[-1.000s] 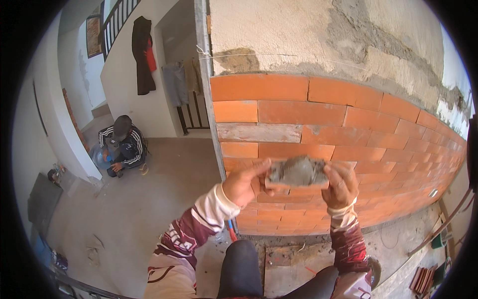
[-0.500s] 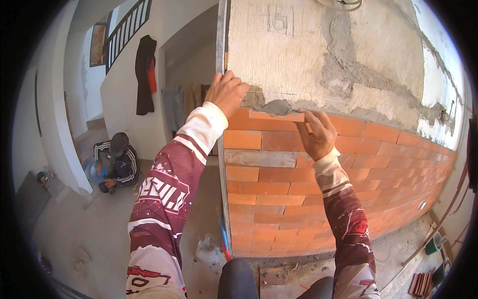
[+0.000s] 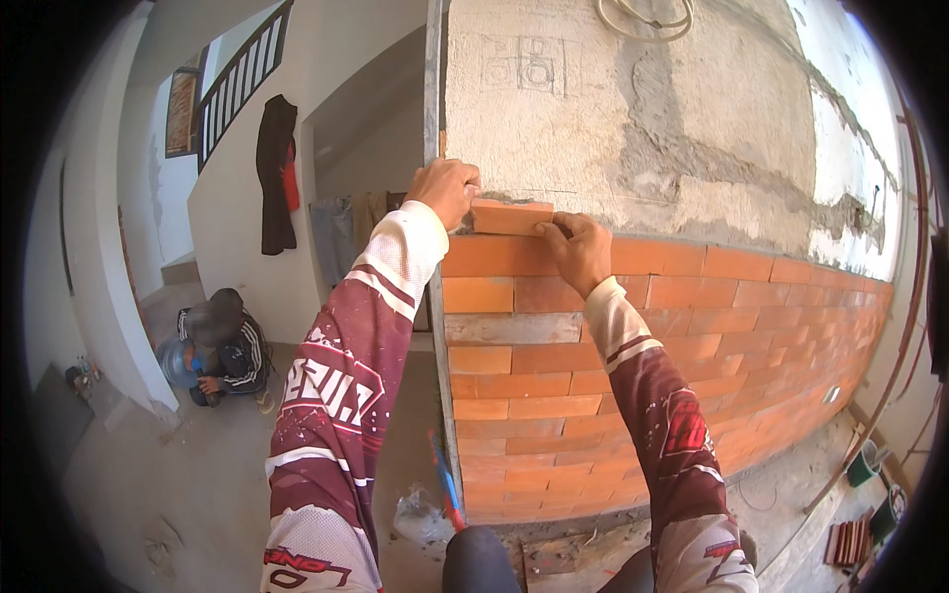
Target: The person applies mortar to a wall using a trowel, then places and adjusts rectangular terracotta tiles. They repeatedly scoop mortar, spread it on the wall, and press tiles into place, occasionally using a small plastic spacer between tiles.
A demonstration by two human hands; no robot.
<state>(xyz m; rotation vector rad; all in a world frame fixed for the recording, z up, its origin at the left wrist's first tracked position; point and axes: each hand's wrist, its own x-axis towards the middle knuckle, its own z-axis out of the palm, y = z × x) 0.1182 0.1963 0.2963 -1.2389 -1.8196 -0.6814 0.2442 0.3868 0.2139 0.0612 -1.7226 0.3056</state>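
Note:
A thin orange brick tile (image 3: 512, 217) stands on edge atop the upper row of brick, its face toward me, against the rough plaster wall (image 3: 554, 138). Grey mortar shows along its top edge. The fingers of my left hand (image 3: 445, 191) are curled at its left end, beside the wall's corner; their tips are partly hidden. My right hand (image 3: 581, 247) pinches the tile's right end between thumb and fingers. Below both hands runs the orange brick facing (image 3: 554, 381).
A metal straightedge (image 3: 432, 89) runs up the wall's corner. At lower left a person (image 3: 222, 346) crouches on the floor beside a clear blue jug (image 3: 176, 364). A plastic bag (image 3: 420, 519) lies near my knee. Stacked tiles (image 3: 848, 542) and a green bucket (image 3: 864, 463) are at lower right.
The brick tile has moved left and turned up, so its face now shows where mortar lay on top. My right hand has gone left with it; the left stays at the corner.

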